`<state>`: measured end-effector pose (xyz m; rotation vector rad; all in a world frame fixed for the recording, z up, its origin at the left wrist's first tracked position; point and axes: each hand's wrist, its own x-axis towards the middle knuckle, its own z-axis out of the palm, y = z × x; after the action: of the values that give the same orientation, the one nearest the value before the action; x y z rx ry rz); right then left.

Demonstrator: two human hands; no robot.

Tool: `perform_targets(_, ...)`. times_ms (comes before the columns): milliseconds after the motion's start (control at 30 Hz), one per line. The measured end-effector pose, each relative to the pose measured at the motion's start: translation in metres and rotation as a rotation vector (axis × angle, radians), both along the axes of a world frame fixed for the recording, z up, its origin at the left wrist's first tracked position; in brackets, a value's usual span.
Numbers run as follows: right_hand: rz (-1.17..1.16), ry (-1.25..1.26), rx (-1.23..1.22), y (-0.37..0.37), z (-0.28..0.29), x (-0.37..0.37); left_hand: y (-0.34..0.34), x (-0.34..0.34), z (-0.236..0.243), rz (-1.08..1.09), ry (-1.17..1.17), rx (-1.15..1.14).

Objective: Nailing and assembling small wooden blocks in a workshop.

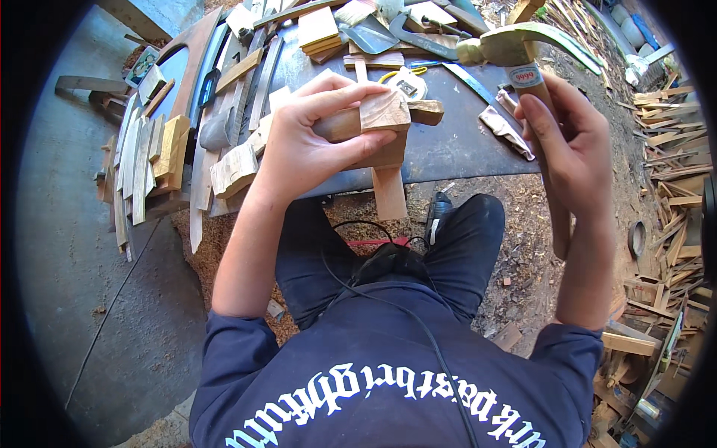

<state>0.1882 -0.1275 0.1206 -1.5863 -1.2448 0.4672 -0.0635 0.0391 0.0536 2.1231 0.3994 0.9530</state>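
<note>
My left hand [317, 134] is closed around a wooden piece [387, 112] above the table's near edge. It has a squarish block with wooden bars sticking out to the right and downward; my palm hides its left part. Raised to the right, my right hand [560, 138] grips a claw hammer [508, 46] by its wooden handle, close below the head. The hammer's face points left and its claw curves right. The hammer head is apart from the wooden piece.
On the dark table [455, 153] lie a C-clamp [418, 41], a tape measure [408, 84], a crumpled cloth [506, 133] and stacked wood blocks [318, 30]. Wood strips [138, 168] crowd the left. Scrap wood [672, 134] is piled at right. A cable [418, 321] runs over my shirt.
</note>
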Motion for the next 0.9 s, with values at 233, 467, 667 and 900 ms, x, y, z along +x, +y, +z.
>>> perform_targets(233, 0.213, -0.061, -0.078, -0.013, 0.049, -0.029, -0.003, -0.002, -0.003, 0.01, -0.01, -0.044)
perform_targets(467, 0.196, -0.288, -0.162, -0.004, 0.07, -0.053, -0.003, -0.003, -0.006, 0.026, -0.006, -0.088)
perform_targets(667, 0.283, -0.327, -0.21, 0.011, 0.066, -0.054, 0.0, -0.004, -0.008, 0.017, 0.003, -0.133)
perform_targets(900, 0.335, -0.506, -0.075, 0.013, 0.063, -0.054, -0.001, -0.001, -0.011, -0.032, -0.101, -0.16)
